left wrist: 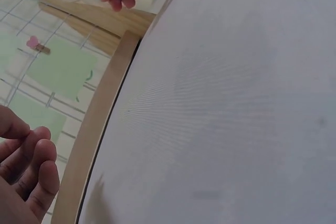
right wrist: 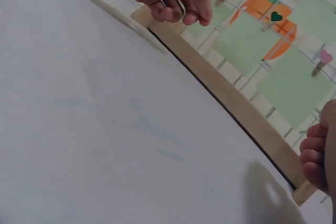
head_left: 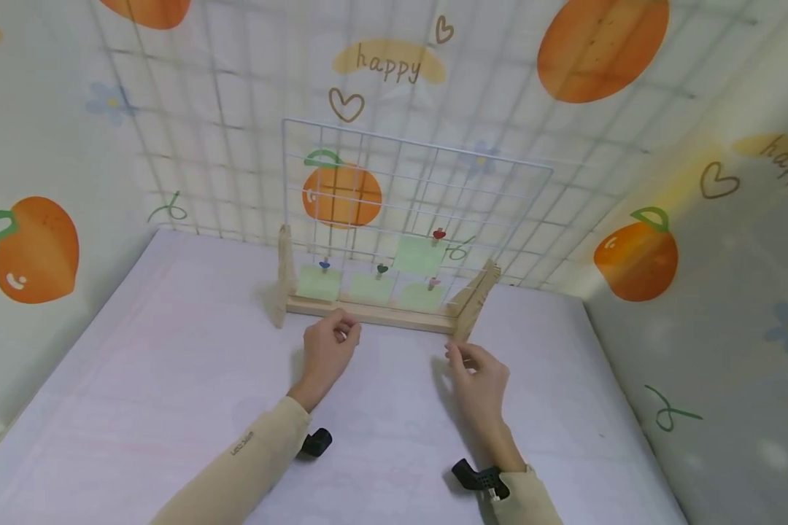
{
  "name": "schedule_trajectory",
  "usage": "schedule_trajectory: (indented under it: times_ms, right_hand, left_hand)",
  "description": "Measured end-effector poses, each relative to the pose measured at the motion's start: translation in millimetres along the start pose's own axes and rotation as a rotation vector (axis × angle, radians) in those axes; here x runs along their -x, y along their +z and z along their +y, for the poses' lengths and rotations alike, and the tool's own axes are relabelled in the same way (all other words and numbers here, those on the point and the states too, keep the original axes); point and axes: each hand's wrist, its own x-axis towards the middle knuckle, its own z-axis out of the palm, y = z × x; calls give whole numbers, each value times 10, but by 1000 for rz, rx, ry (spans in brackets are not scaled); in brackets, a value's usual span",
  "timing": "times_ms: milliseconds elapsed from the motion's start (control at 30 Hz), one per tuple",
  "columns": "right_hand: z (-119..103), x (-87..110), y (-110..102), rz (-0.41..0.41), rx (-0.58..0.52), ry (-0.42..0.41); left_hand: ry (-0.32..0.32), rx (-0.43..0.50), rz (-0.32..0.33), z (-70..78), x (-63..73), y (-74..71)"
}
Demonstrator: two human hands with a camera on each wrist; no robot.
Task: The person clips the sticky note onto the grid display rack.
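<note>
Near the front of the wooden base (head_left: 394, 316), my left hand (head_left: 325, 357) hovers with loosely curled fingers and nothing visible in them. Off the base's right end, my right hand (head_left: 482, 383) has its thumb close to its bent fingers, also with nothing visible in them. A white wire grid (head_left: 403, 142) stands upright in the base. Green paper notes (head_left: 418, 255) hang on the grid, several in all. Small wooden clips with hearts fasten them: a blue clip (head_left: 325, 265), a dark green clip (right wrist: 275, 18), a red clip (head_left: 438, 235) and a pink clip (left wrist: 35, 44).
Wooden side supports (head_left: 478, 299) hold up the grid's ends. A white-covered table (head_left: 190, 364) lies under everything. Behind it hangs a curtain printed with oranges (head_left: 604, 51), with a larger wire mesh showing through. Black wrist cameras (head_left: 317, 442) sit at both sleeves.
</note>
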Motion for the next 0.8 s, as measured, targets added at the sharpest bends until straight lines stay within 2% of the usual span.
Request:
schedule_trajectory:
  times_ms: [133,333,533,700,800]
  right_hand:
    - [22,10,-25,54,30,24]
    - [91,-25,-64,86,47,65]
    - [163,-81,-110,76,93,44]
    - [234,-113,-160,99,108,-9]
    - [285,-130,-199,114,132,-6]
  left_hand:
    - [4,-26,12,5,-32,-87]
    - [-20,-34,77,-24,-123,-270]
    - [-31,-29,117,-74,-213,-406]
    - [-38,-30,155,-89,-273,-529]
    - [-47,-25,179,-115,-300,-604]
